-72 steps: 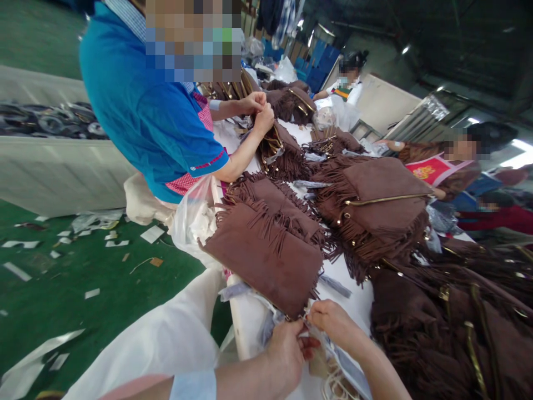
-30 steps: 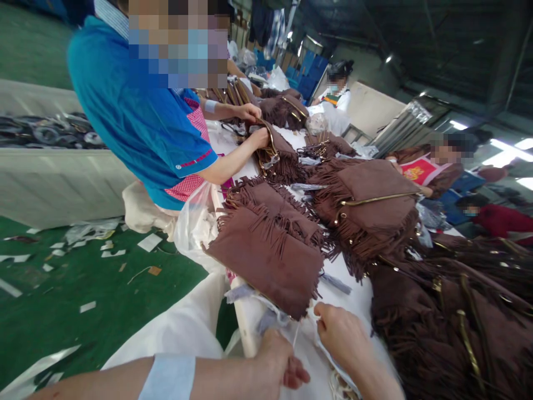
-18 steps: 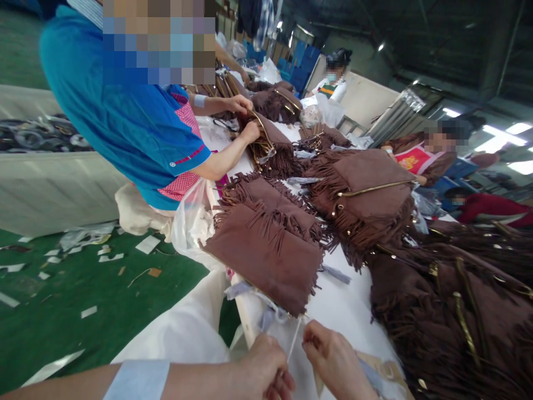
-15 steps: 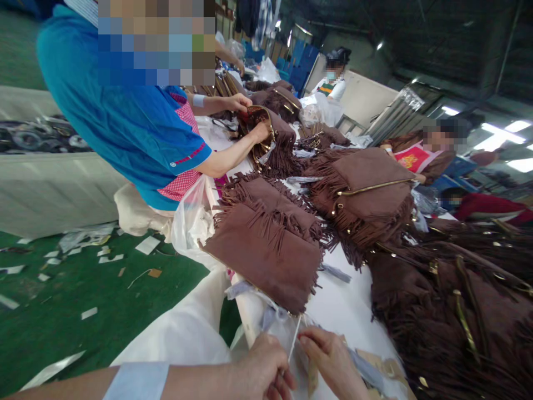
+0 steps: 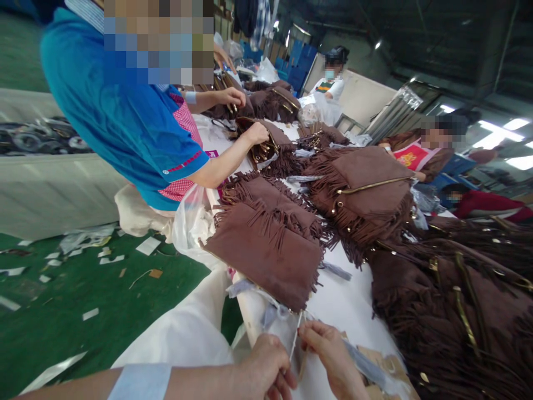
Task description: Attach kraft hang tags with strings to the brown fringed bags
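Note:
In front of me a brown fringed bag (image 5: 266, 250) lies flat on the white table, its gold-edged side toward me. From its near corner a thin white string (image 5: 295, 336) runs down between my hands. My left hand (image 5: 268, 364) is closed, its fingers curled around the string's lower part. My right hand (image 5: 331, 355) pinches the string with thumb and forefinger just right of it. A narrow tan strip, perhaps a tag, hangs between the hands. Clear plastic (image 5: 272, 316) lies under the bag's near edge.
More brown fringed bags lie ahead (image 5: 362, 194) and heaped at the right (image 5: 453, 311). Tan tags (image 5: 381, 361) rest by my right hand. A co-worker in a blue shirt (image 5: 125, 122) handles a bag (image 5: 270, 144) at the left. Paper scraps (image 5: 147, 245) litter the green floor.
My right hand has shifted slightly, and the string now shows as two strands spread apart. The co-worker's farther hand has lifted off the bag, moving left.

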`<state>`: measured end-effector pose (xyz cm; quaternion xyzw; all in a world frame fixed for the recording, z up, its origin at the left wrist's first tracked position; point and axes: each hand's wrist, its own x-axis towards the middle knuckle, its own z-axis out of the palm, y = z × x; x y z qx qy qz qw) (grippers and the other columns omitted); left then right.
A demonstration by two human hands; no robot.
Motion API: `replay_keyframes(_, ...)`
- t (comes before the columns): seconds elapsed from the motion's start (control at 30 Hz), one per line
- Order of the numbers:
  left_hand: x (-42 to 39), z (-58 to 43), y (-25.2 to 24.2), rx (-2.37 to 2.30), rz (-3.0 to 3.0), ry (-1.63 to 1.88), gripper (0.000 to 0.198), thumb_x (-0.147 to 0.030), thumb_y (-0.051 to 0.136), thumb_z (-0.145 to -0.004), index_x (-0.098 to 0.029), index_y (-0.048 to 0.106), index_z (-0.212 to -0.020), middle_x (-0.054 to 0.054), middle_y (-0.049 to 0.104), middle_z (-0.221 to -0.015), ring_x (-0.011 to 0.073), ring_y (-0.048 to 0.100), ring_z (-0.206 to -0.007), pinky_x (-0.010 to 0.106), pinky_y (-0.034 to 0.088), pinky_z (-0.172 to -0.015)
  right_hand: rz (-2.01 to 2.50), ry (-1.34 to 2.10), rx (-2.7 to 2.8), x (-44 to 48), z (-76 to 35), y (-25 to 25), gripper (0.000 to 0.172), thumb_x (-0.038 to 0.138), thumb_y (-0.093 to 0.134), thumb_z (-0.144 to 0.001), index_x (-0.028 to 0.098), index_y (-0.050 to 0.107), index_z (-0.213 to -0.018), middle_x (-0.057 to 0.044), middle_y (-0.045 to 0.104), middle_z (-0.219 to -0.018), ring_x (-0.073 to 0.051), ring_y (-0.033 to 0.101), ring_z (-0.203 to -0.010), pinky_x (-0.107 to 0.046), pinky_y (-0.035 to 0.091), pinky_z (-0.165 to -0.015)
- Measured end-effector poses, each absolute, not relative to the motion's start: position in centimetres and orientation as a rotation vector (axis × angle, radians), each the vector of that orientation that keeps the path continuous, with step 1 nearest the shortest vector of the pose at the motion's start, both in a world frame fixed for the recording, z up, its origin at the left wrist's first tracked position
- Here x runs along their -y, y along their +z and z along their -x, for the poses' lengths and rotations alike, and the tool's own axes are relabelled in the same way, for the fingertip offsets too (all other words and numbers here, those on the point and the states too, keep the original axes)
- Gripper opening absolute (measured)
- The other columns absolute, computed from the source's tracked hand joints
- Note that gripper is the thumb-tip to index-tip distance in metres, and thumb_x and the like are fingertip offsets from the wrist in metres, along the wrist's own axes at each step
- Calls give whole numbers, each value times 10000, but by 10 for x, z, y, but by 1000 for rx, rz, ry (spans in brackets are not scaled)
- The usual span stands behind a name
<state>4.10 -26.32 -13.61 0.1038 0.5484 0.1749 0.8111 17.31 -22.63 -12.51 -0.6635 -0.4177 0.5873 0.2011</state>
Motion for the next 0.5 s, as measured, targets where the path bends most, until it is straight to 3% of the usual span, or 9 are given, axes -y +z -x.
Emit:
replay_keyframes(0.2, 260, -38, -132, -1214, -309, 357, 244, -7, 344, -641, -140, 429, -827, -7, 563, -511, 100, 461, -264, 157, 234, -286, 1829, 1661, 1143, 224, -174, -121, 191, 337, 634, -592, 155, 635, -536, 21, 550, -459, -100, 398, -492, -249, 273, -538)
replay_keyframes(0.4, 249, -43, -121, -1221, -464, 487, 306, -95, 330, -800, -131, 425, -1089, 25, 586, -758, 80, 496, -281, 176, 279, -271, 1792, 1704, 1127, 224, -175, -121, 167, 311, 613, -590, 150, 638, -554, 15, 558, -472, -101, 410, -504, -244, 274, -537)
replay_keyframes(0.5, 244, -52, -120, -1249, -405, 537, 206, -122, 293, -847, -112, 488, -912, -11, 548, -613, 66, 464, -267, 168, 225, -265, 1777, 1716, 1122, 224, -176, -121, 161, 297, 602, -596, 149, 615, -535, 16, 551, -475, -101, 408, -505, -245, 271, -537)
